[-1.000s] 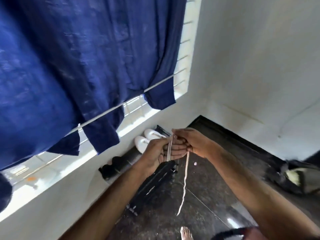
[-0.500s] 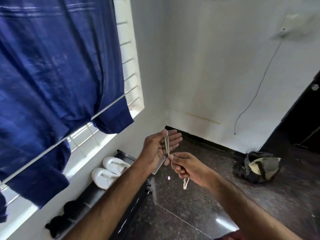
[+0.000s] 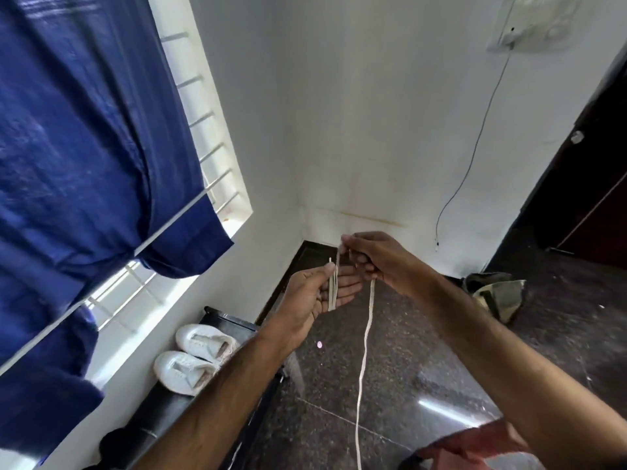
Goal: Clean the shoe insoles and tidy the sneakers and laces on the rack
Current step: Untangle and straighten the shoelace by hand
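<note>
The lace [image 3: 364, 354] is a flat, off-white strip. Several short folds of it lie bunched upright across the palm of the left hand [image 3: 317, 293], and one long loose end drops from the right hand [image 3: 380, 259] straight down past the dark speckled floor [image 3: 424, 351] and out of the bottom of the view.

The left hand is held palm up and half open, fingers spread and slightly curled, thumb pressing the top of the folded bundle against the fingers. The right hand sits just above and beside it, knuckles up, fingers curled closed; thumb and forefinger pinch the lace at the top of the bundle while the loose end hangs out from under the lower fingers. Both forearms reach out in front of the person at about chest height, the hands nearly touching.

Below and to the left, a pair of white sneakers [image 3: 196, 357] stands side by side on top of the low black rack [image 3: 237, 323] against the wall under the window, with a dark blue curtain [image 3: 84, 147] hanging over it.
</note>
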Action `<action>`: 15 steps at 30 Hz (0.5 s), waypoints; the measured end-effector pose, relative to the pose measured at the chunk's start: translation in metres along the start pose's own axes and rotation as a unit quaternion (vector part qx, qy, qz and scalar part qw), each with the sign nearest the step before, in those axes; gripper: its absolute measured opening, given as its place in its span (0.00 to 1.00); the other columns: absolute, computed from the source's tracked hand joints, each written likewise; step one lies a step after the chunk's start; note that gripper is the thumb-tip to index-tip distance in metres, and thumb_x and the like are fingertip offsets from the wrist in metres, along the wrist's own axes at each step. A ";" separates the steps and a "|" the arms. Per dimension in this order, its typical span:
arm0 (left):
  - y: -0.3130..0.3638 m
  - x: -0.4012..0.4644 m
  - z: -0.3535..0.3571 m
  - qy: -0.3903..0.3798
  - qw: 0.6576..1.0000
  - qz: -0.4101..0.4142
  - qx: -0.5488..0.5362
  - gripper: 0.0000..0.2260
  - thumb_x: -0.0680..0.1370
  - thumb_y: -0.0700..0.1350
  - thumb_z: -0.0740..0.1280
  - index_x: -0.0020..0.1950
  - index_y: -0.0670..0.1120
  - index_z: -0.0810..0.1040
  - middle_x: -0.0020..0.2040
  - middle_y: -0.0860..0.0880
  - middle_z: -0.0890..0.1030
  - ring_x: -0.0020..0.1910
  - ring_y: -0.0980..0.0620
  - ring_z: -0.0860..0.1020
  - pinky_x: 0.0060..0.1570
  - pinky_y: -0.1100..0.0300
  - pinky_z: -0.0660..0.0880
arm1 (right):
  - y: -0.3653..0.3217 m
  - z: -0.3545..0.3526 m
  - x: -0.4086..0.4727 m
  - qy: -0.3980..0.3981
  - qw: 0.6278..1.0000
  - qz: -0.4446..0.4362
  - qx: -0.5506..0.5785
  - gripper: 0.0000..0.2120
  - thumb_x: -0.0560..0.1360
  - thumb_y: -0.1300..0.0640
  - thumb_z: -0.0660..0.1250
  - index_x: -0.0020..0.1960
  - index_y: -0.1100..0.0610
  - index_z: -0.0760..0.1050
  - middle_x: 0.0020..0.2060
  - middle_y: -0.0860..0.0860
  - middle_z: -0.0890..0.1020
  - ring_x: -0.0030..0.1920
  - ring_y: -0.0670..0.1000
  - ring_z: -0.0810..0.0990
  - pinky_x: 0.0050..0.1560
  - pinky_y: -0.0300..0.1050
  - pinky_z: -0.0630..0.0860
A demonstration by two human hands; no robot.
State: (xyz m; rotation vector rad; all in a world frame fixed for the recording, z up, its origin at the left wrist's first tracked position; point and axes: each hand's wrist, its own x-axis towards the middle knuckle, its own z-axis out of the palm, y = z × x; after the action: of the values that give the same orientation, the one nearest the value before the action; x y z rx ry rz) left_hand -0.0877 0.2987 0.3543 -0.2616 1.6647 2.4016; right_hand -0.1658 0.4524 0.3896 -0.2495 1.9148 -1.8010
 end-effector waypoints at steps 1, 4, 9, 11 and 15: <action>0.000 0.003 -0.001 0.014 1.000 -0.004 -0.003 0.16 0.86 0.47 0.60 0.60 0.37 0.82 0.56 0.36 0.85 0.57 0.40 0.85 0.62 0.46 0.79 | -0.006 0.005 -0.007 -0.005 1.000 -0.024 -0.004 0.13 0.84 0.53 0.63 0.49 0.61 0.80 0.25 0.45 0.69 0.24 0.44 0.66 0.24 0.36 0.62; 0.005 0.007 -0.006 0.072 0.996 0.005 -0.045 0.13 0.84 0.45 0.63 0.54 0.38 0.84 0.49 0.37 0.86 0.45 0.44 0.87 0.51 0.51 0.83 | -0.002 0.029 -0.028 -0.021 0.998 -0.064 -0.004 0.14 0.84 0.55 0.63 0.54 0.65 0.79 0.24 0.43 0.73 0.23 0.41 0.68 0.25 0.35 0.61; 0.018 0.002 -0.015 0.011 0.994 0.007 -0.109 0.16 0.86 0.46 0.58 0.59 0.36 0.81 0.57 0.36 0.85 0.58 0.41 0.84 0.62 0.48 0.79 | 0.058 0.060 -0.054 -0.035 0.998 -0.024 0.055 0.15 0.83 0.51 0.63 0.54 0.60 0.82 0.29 0.49 0.70 0.28 0.46 0.61 0.28 0.38 0.58; 0.016 -0.002 -0.016 -0.011 0.992 -0.009 -0.125 0.16 0.86 0.45 0.58 0.60 0.35 0.80 0.58 0.35 0.84 0.59 0.40 0.84 0.62 0.49 0.79 | 0.073 0.062 -0.059 -0.053 0.996 -0.004 0.068 0.15 0.84 0.51 0.62 0.55 0.61 0.81 0.29 0.49 0.69 0.28 0.45 0.60 0.29 0.39 0.57; 0.007 -0.006 -0.018 -0.049 0.991 -0.022 -0.123 0.17 0.86 0.45 0.57 0.62 0.34 0.79 0.59 0.34 0.83 0.60 0.39 0.83 0.59 0.50 0.82 | 0.081 0.051 -0.057 -0.090 0.995 0.048 0.017 0.15 0.86 0.55 0.58 0.58 0.65 0.80 0.32 0.49 0.71 0.30 0.45 0.65 0.32 0.41 0.59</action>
State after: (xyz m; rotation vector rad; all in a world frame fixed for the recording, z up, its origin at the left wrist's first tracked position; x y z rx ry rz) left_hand -0.0833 0.2793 0.3561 -0.2128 1.3081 2.5414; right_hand -0.0762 0.4422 0.3238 -0.2910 1.7399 -1.6876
